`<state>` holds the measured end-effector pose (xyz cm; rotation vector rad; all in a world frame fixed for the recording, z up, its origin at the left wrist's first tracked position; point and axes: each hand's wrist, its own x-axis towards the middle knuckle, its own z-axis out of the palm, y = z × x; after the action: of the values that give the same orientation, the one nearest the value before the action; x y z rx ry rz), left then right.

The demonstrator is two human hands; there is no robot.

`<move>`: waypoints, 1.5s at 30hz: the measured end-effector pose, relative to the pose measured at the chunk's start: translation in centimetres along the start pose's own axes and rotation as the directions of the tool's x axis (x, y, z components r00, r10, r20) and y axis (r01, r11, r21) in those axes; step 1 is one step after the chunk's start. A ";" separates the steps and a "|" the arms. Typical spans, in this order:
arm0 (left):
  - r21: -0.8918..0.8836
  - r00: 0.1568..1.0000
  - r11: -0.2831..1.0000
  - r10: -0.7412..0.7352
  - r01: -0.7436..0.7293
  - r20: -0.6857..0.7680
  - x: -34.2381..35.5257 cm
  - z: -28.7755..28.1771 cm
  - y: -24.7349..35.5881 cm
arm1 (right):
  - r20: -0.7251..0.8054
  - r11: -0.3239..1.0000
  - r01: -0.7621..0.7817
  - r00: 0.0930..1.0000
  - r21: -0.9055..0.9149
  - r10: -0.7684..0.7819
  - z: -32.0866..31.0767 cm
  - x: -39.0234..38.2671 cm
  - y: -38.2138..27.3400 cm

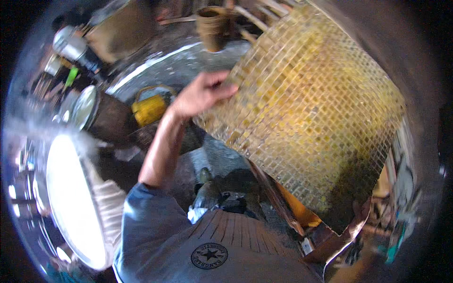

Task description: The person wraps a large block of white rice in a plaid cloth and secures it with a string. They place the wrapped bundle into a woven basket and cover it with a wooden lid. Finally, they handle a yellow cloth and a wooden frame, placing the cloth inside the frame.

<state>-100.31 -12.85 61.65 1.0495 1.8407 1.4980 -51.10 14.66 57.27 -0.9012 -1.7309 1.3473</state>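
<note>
A large woven mat (311,108), yellowish brown with a grid of small squares, is held up at a tilt in front of me on the right. My left hand (203,94) is closed on its left edge, thumb and fingers at the rim. Near the mat's lower right corner, my right hand (362,208) is closed at the edge. Shadow and the mat hide most of its fingers. Below the mat, part of an orange-yellow thing (297,205) shows beside a dark wooden piece.
A ribbed brown pot-like container (213,29) stands on the wet-looking floor at the far side. To the left are a yellow container (150,111), a dark round vessel (113,120) and a large, glaring white round surface (71,203) with haze near it. Sticks lie behind the mat.
</note>
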 end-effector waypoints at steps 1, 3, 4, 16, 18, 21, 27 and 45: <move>0.062 0.997 0.998 0.016 -0.012 -0.069 -2.9 -2.9 -4.4 | 0.015 0.999 -0.029 0.999 -0.035 0.030 4.6 0.6 -0.7; -0.031 0.956 0.992 -0.123 0.119 -0.266 -10.0 -6.0 -12.3 | 0.271 0.985 0.048 0.963 -0.168 -0.001 13.3 2.0 -2.4; -0.202 0.907 0.941 -0.321 0.273 -0.273 -13.8 -6.6 -16.3 | 0.334 0.993 -0.041 0.939 -0.113 0.077 18.0 1.7 -2.7; -0.669 0.347 0.472 -0.880 0.575 -0.323 -43.3 -10.3 -42.9 | 0.749 0.755 -0.057 0.101 -0.653 0.655 54.6 -0.3 24.9; -0.721 0.386 0.498 -0.859 0.481 -0.336 -45.0 -12.2 -44.8 | 0.512 0.526 -0.200 0.122 -0.826 0.850 57.4 -2.6 28.6; -0.821 0.176 0.340 -0.940 0.460 -0.291 -41.5 -16.4 -44.5 | 0.382 0.417 -0.230 0.182 -0.879 0.906 62.1 -3.7 27.7; -0.831 0.183 0.201 -0.923 -0.519 -0.337 -41.8 -23.2 -49.5 | 0.639 0.420 -0.867 0.166 -0.268 0.751 67.0 -2.7 25.8; 0.112 0.946 0.967 0.194 -0.229 0.259 9.3 19.1 -26.7 | -0.449 0.583 -0.497 0.861 -0.642 0.239 4.9 -4.4 22.8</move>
<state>-96.31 3.34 31.81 1.4728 1.7201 1.2963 -51.46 13.14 33.59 -1.9364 -1.8944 0.5913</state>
